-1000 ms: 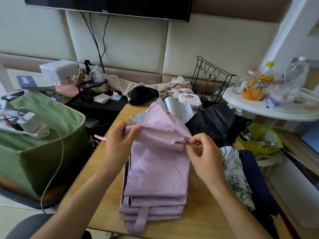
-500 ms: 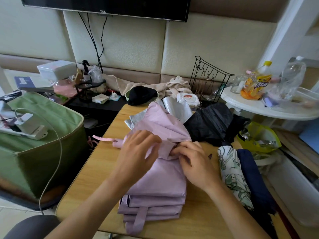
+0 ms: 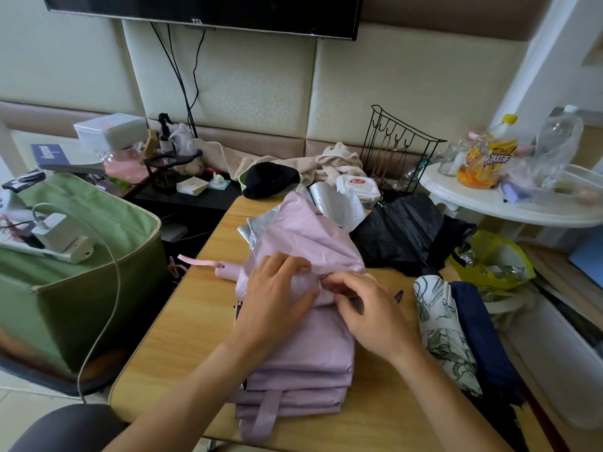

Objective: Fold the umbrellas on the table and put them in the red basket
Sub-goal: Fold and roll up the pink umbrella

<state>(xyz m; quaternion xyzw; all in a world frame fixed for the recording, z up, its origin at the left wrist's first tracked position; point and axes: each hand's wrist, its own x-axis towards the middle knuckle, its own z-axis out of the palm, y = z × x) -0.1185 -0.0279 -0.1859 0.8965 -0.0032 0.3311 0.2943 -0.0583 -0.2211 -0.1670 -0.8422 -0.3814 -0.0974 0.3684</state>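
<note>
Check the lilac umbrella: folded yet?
Partly. The lilac umbrella has flat stacked pleats nearest the person, loose canopy beyond; both hands, left hand and right hand, work its middle.

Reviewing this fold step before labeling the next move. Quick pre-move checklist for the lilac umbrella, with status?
1. Both hands on the lilac umbrella: ok. Left hand rests across the canopy, right hand pinches the fabric at mid-length.
2. Canopy panels stacked flat at the near end: ok.
3. Far end gathered: not ok, fabric still bunches loosely, silver lining exposed.
4. Closure strap free: ok, it hangs off the table edge.
5. Pink handle reachable: ok, it pokes out left of the left hand.
6. Red basket located: cannot tell, none in view.
</note>
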